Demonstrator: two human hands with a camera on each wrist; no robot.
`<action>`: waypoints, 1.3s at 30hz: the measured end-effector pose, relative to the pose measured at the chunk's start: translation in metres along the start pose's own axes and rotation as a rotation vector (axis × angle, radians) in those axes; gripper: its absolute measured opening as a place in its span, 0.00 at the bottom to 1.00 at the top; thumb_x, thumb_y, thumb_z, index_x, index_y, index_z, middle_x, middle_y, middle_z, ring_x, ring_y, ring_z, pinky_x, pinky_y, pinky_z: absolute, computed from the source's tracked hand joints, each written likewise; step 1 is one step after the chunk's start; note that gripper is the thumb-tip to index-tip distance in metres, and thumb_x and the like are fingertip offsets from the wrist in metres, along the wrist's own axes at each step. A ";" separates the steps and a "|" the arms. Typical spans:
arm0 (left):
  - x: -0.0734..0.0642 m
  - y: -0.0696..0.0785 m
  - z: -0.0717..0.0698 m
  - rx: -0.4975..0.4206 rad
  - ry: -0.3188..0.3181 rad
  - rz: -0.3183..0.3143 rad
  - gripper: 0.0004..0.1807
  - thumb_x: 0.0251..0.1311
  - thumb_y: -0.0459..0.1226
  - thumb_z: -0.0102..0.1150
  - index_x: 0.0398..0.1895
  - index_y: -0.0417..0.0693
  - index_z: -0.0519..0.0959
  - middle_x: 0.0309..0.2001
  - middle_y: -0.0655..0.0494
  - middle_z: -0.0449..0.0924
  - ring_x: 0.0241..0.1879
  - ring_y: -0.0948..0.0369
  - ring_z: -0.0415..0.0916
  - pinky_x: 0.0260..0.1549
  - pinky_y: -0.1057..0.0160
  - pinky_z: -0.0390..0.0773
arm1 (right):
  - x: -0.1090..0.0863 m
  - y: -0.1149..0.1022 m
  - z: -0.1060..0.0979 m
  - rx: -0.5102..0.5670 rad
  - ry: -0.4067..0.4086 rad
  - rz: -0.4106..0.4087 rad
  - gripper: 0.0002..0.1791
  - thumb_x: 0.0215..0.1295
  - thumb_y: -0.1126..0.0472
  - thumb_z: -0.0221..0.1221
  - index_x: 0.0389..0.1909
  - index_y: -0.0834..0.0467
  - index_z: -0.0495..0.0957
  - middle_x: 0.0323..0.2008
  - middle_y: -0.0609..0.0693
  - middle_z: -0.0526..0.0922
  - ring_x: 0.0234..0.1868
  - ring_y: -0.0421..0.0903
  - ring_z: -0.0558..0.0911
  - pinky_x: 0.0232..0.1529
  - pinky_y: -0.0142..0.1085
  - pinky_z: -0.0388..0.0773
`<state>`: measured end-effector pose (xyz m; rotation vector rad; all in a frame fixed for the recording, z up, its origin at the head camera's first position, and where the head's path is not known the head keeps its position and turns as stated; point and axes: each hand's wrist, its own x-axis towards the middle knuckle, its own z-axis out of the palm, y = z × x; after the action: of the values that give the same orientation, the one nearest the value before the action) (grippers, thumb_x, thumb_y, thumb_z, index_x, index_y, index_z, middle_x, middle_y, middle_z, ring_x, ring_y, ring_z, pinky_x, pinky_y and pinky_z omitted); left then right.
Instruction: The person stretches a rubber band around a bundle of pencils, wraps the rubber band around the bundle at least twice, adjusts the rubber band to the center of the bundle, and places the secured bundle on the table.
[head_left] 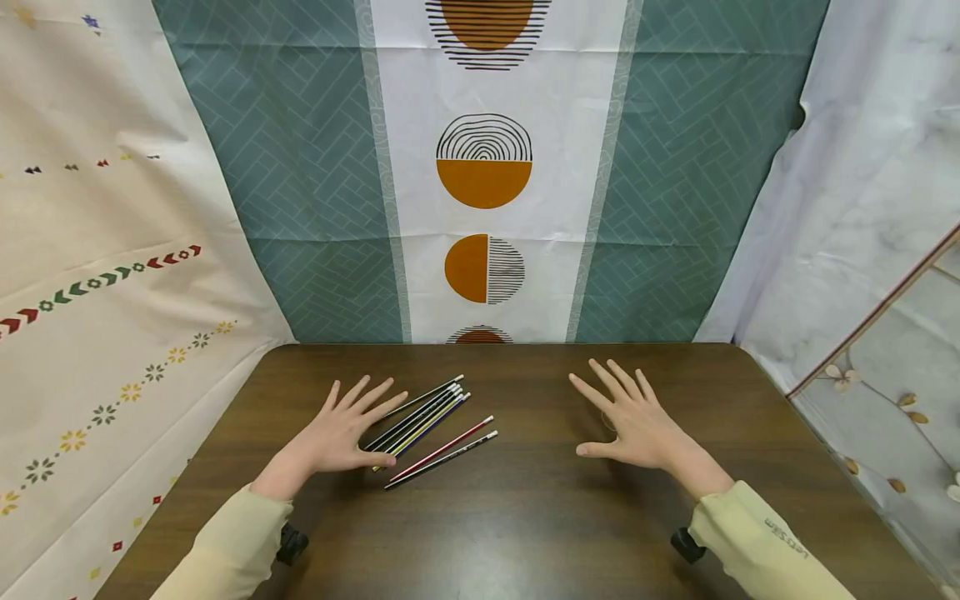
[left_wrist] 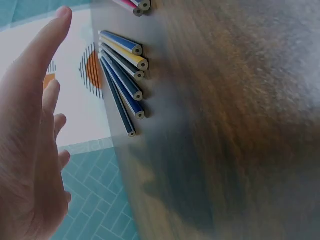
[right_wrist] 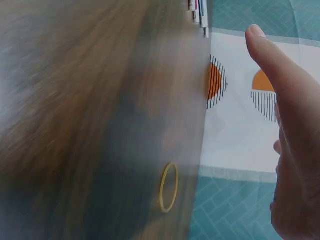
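Several pencils lie fanned out on the wooden table, left of the middle. A red pencil (head_left: 441,449) and a black pencil (head_left: 442,460) rest nearest the front; dark, blue and yellow pencils (left_wrist: 122,49) are grouped behind them. My left hand (head_left: 341,433) hovers with spread fingers over the near-left ends of this group, hiding some of them. It holds nothing. On the right, my right hand (head_left: 637,429) is likewise spread above the table and holds nothing. A thin yellow ring, like a rubber band (right_wrist: 161,187), lies below it, mostly hidden in the head view.
The brown table (head_left: 525,533) ends at a patterned teal and white cloth (head_left: 322,208) behind. Cream cloth (head_left: 112,292) hangs on the left and marbled white cloth (head_left: 840,208) on the right. Dark devices (head_left: 292,543) are worn under both wrists.
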<state>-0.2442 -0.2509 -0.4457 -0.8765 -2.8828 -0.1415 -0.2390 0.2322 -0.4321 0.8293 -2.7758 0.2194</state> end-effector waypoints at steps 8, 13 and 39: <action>0.007 -0.006 0.007 -0.057 -0.008 -0.003 0.53 0.49 0.69 0.62 0.78 0.67 0.54 0.79 0.57 0.51 0.78 0.44 0.45 0.68 0.27 0.41 | 0.035 -0.011 0.006 0.095 -0.040 -0.068 0.58 0.51 0.30 0.66 0.78 0.41 0.48 0.80 0.55 0.46 0.79 0.62 0.47 0.70 0.69 0.43; 0.012 -0.008 0.011 -0.089 -0.031 -0.017 0.53 0.50 0.71 0.59 0.78 0.64 0.54 0.79 0.56 0.52 0.78 0.45 0.49 0.68 0.29 0.48 | 0.056 -0.016 0.016 0.164 -0.065 -0.109 0.58 0.51 0.34 0.69 0.79 0.41 0.48 0.80 0.52 0.46 0.79 0.59 0.47 0.71 0.69 0.45; 0.016 -0.006 0.023 -0.291 -0.129 -0.121 0.58 0.50 0.71 0.60 0.79 0.58 0.49 0.77 0.47 0.56 0.73 0.41 0.58 0.65 0.35 0.62 | 0.120 -0.050 0.066 0.460 -0.204 -0.036 0.65 0.43 0.44 0.78 0.79 0.43 0.47 0.80 0.52 0.47 0.76 0.61 0.53 0.70 0.63 0.56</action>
<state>-0.2628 -0.2438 -0.4668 -0.7776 -3.0868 -0.5473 -0.3204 0.1148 -0.4594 1.0531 -2.9390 0.8343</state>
